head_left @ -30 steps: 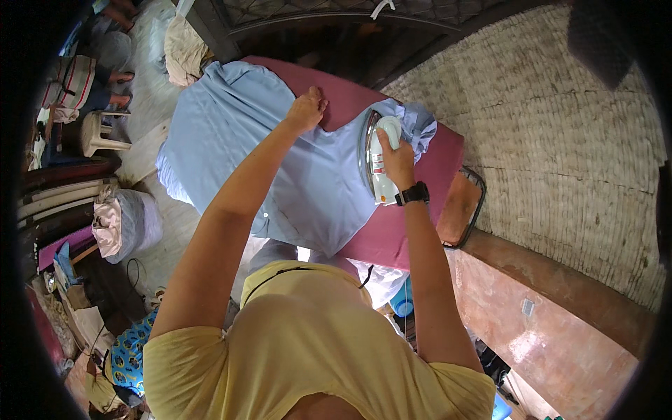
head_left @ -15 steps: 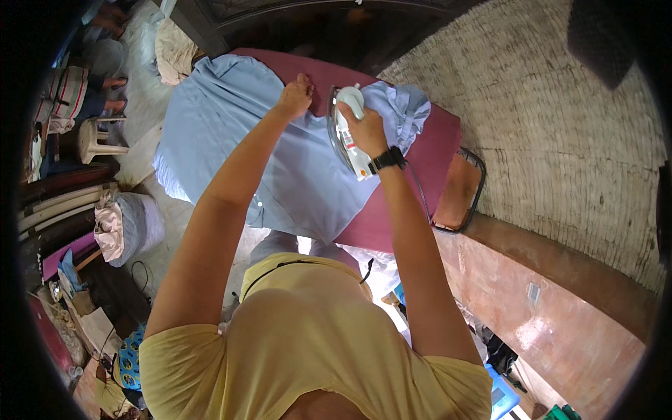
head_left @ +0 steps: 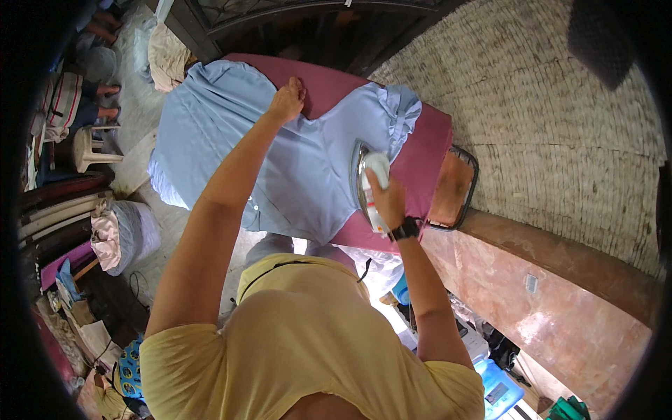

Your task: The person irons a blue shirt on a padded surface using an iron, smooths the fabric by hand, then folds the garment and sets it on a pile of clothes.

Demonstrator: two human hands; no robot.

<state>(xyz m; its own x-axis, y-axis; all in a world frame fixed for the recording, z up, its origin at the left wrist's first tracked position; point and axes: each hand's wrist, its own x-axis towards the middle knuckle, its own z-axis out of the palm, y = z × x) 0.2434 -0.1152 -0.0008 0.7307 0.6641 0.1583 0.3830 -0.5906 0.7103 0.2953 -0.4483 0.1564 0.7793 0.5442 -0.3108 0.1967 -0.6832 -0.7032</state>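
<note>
A light blue shirt lies spread over a maroon-covered ironing board, its gathered sleeve end toward the right. At the shirt's far edge is my left hand, fingers curled closed on the cloth; the fingertips are partly hidden. My right hand grips the handle of a white steam iron. The iron rests along the shirt's near right part, its metal soleplate edge showing on the left and its heel toward me. A black watch circles my right wrist.
Beyond the board stands a dark door frame. On the right are a metal-framed iron rest, a woven mat and a pinkish ledge. A beige plastic stool, bagged cloth and another person's feet are left.
My right hand has drawn the iron nearer to me and slightly right, uncovering the shirt's sleeve area. My left hand stays at the far edge, with only a slight shift in view.
</note>
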